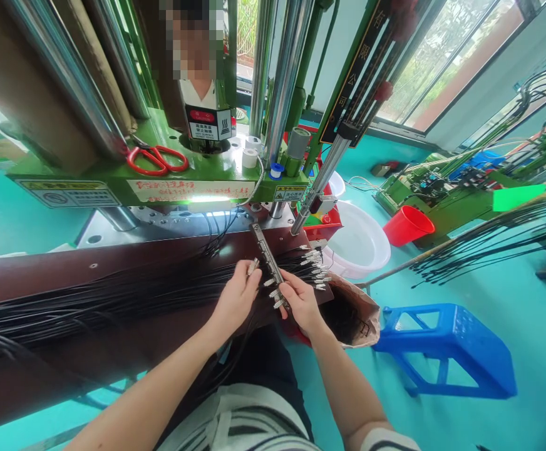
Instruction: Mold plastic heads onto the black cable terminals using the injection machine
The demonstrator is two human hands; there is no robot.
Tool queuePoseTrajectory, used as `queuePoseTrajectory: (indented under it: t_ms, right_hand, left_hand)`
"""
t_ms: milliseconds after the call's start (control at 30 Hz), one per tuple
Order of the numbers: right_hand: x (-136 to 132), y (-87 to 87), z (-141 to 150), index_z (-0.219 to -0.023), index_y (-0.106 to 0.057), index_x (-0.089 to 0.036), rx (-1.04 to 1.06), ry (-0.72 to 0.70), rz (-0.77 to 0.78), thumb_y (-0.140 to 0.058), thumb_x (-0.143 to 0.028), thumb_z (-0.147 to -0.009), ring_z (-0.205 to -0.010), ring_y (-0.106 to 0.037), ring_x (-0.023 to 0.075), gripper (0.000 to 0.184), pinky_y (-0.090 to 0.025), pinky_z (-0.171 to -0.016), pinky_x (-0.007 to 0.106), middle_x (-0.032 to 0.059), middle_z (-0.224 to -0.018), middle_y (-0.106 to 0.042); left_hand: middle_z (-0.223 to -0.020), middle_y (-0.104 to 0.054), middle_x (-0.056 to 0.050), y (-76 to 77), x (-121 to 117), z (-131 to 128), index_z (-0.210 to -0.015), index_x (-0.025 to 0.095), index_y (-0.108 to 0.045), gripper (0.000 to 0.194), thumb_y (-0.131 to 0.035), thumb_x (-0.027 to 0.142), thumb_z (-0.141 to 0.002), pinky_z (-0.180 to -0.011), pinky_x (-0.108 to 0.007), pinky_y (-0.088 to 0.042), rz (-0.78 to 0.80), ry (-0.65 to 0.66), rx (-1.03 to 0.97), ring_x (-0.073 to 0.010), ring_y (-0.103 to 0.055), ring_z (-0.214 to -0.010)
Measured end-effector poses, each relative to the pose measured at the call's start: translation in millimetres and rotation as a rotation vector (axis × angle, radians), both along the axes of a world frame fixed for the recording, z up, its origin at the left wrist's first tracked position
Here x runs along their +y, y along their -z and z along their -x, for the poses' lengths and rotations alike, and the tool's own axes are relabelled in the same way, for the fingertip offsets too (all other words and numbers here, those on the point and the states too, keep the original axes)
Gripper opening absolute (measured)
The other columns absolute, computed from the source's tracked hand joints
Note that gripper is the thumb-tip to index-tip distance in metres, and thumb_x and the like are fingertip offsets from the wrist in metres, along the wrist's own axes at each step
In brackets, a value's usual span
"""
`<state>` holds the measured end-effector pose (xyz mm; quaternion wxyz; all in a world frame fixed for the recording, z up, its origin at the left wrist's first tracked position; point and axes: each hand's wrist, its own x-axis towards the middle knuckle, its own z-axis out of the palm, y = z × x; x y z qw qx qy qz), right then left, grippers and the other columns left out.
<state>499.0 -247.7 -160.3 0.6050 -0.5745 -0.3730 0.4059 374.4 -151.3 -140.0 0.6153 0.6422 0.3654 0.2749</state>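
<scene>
My left hand (236, 295) pinches a small silvery cable connector (253, 266) between thumb and fingers, just left of a long narrow metal bar (267, 252). The lower end of that bar is in my right hand (303, 304), thumb on top. Several metal connectors (277, 299) sit across the bar near the right thumb. The far end of the bar reaches the edge of the brown table (66, 263). Beneath my hands, a bundle of black cables (160, 288) lies along the table, with silvery connector ends (317, 266) fanned out on the right.
Behind the table stands a green press (160, 156) with upright steel rods and red-handled scissors (155, 160) on it. To the right are a white tub (360, 241), a red bucket (409, 225), a blue stool (465, 351) and a paper-lined bag (364, 313).
</scene>
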Motion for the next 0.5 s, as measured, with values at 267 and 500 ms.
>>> queuePoseTrajectory:
  t_ms: [267, 500]
  right_hand:
    - [-2.5, -1.4, -4.3, -0.121, -0.053, -0.017, 0.023, -0.025, -0.006, -0.053, -0.038, -0.084, -0.033, -0.044, 0.0059, 0.042, -0.032, -0.035, 0.019, -0.0046, -0.054, -0.053]
    - [-2.8, -1.2, -7.7, -0.121, -0.054, -0.016, -0.006, -0.089, -0.004, -0.053, -0.037, -0.085, -0.034, -0.044, 0.005, 0.042, -0.032, -0.035, 0.018, -0.0021, -0.059, -0.057]
  left_hand:
    - [-0.046, -0.033, 0.008, -5.4, 6.1, 0.1, -0.066, 0.016, -0.051, 0.034, -0.055, 0.05, -0.07, -0.038, -0.019, -0.018, 0.218, 0.088, 0.03, -0.005, -0.026, -0.038]
    - [-0.041, -0.022, 0.012, -13.8, 8.2, 2.0, -0.065, 0.015, -0.052, 0.037, -0.061, 0.05, -0.062, -0.035, -0.017, -0.008, 0.424, 0.084, -0.008, -0.0021, -0.015, -0.034]
